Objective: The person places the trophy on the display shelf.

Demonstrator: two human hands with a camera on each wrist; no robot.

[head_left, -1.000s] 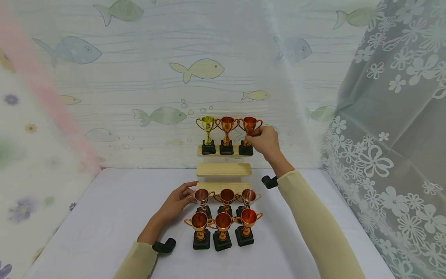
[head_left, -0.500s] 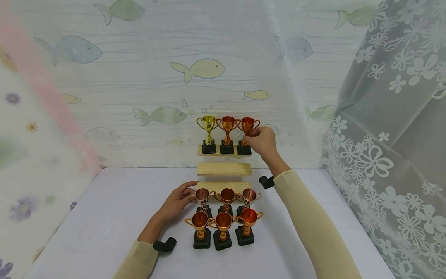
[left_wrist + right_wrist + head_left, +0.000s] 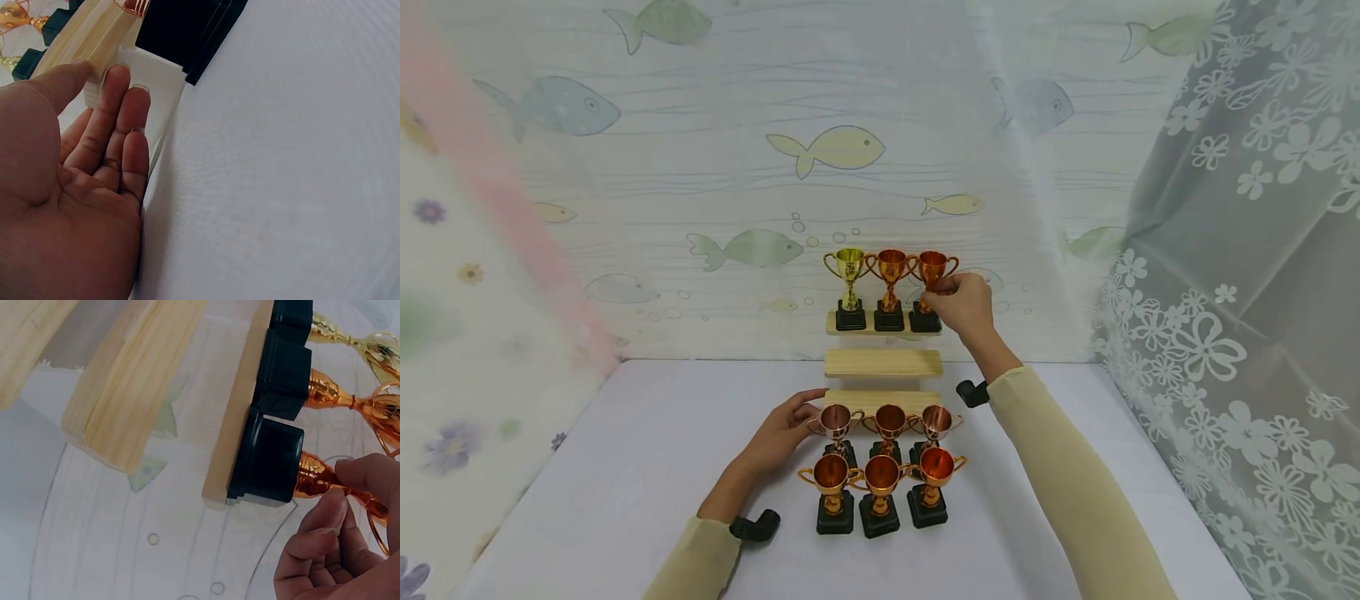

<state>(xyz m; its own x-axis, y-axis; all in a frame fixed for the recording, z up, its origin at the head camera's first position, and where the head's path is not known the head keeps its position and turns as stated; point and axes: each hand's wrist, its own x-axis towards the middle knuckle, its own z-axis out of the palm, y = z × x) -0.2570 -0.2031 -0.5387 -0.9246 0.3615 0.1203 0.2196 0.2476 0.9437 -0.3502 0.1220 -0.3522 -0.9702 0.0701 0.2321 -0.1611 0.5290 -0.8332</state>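
A three-tier wooden stand (image 3: 883, 363) has three small trophy cups on its top tier. Leftmost is a gold trophy (image 3: 850, 275), and beside it is an orange-bronze trophy (image 3: 891, 271). My right hand (image 3: 967, 305) pinches the stem of the rightmost orange-bronze trophy (image 3: 312, 475), whose black base (image 3: 269, 461) rests on the tier's end. My left hand (image 3: 778, 435) lies at the left end of the lowest tier. In the left wrist view its fingers (image 3: 97, 137) are mostly straight, touching the stand's wooden edge (image 3: 103, 53) and white side.
In front of the stand are two rows of trophies: a pinkish-bronze cup (image 3: 836, 423) and others at the back, orange-gold cups such as a left one (image 3: 831, 475) at the front. They stand on a white table (image 3: 647, 467). A fish-patterned curtain (image 3: 700, 167) hangs behind.
My right hand has shifted the rightmost trophy slightly left along the top tier, closer to the middle one. It still grips the stem. The left hand has stayed in place.
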